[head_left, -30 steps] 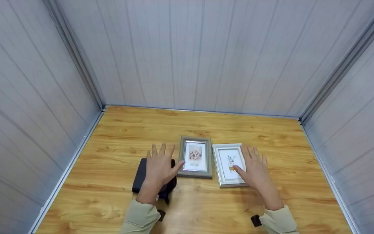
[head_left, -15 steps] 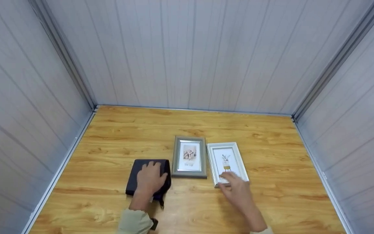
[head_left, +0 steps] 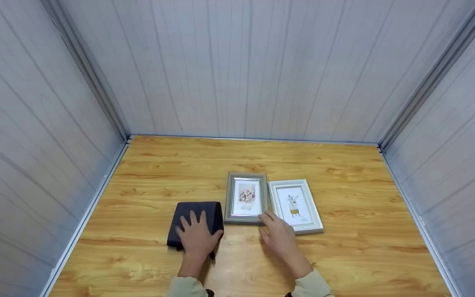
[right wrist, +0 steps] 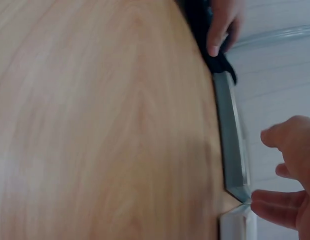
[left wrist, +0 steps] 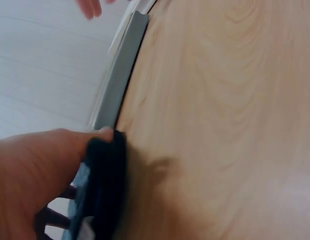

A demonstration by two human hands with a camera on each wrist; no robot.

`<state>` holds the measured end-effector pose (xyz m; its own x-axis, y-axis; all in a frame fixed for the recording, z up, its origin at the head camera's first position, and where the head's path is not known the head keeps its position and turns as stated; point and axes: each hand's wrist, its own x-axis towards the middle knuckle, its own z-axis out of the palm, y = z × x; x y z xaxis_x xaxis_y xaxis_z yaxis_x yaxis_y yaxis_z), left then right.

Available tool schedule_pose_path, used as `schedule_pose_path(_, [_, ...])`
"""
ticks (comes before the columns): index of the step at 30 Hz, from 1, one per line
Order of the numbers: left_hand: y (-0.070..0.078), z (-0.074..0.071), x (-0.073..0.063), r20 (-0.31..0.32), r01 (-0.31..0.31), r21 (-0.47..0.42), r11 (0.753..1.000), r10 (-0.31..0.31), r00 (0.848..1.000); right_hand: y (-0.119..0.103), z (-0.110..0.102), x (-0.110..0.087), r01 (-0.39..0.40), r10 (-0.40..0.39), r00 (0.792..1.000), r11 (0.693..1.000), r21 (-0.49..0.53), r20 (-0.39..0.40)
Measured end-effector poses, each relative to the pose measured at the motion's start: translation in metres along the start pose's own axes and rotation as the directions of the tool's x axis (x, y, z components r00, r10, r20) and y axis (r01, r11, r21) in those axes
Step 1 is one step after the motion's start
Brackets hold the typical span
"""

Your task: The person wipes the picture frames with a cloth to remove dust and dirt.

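Note:
My left hand [head_left: 197, 238] rests with fingers spread on a dark, flat, soft-looking case [head_left: 179, 214] with a short strap end at its near right corner. In the left wrist view the thumb [left wrist: 65, 142] lies along the case's edge [left wrist: 107, 175]. To the right lies a grey picture frame [head_left: 229, 198] with a flower print. Beside it, slightly turned, is a white picture frame [head_left: 312, 202] showing a plant in a yellow pot. My right hand [head_left: 281, 237] is at the near corners of both frames, fingers loosely bent, nothing held; the right wrist view shows its fingers [right wrist: 277, 200] apart.
The frames and case lie on a wood-grain table [head_left: 138, 272]. Pale panel walls [head_left: 237, 74] enclose it at the back, left [head_left: 35, 144] and right [head_left: 460, 165], with metal strips along the edges.
My left hand has come down onto the dark case. My right hand has moved left from the white frame toward the near right corner of the grey frame. The frames have barely shifted.

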<state>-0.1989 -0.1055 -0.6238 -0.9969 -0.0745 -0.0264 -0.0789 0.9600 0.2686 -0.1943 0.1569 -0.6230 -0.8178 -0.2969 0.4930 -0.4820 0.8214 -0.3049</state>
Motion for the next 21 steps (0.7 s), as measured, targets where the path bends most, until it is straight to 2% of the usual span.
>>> schedule_pose_path(5, [0.003,-0.002,-0.003,-0.012,0.082,-0.002,0.997,-0.082,0.997,0.002,0.013,0.003,0.011,-0.01,1.0,1.0,-0.017,0.009])
schedule_pose_path(10, [0.004,-0.001,-0.008,-0.007,0.086,-0.013,0.996,-0.086,0.996,0.003,0.022,0.001,0.009,-0.009,1.0,1.0,-0.002,0.002])
schedule_pose_path(17, [0.007,0.001,-0.008,-0.065,0.061,-0.033,0.998,-0.063,0.996,0.01,0.029,0.0,0.036,-0.036,0.998,0.999,-0.001,-0.052])
schedule_pose_path(21, [0.01,0.001,-0.009,-0.068,0.053,-0.042,0.998,-0.055,0.996,0.014,0.027,0.001,0.06,-0.061,0.996,0.998,-0.02,-0.064])
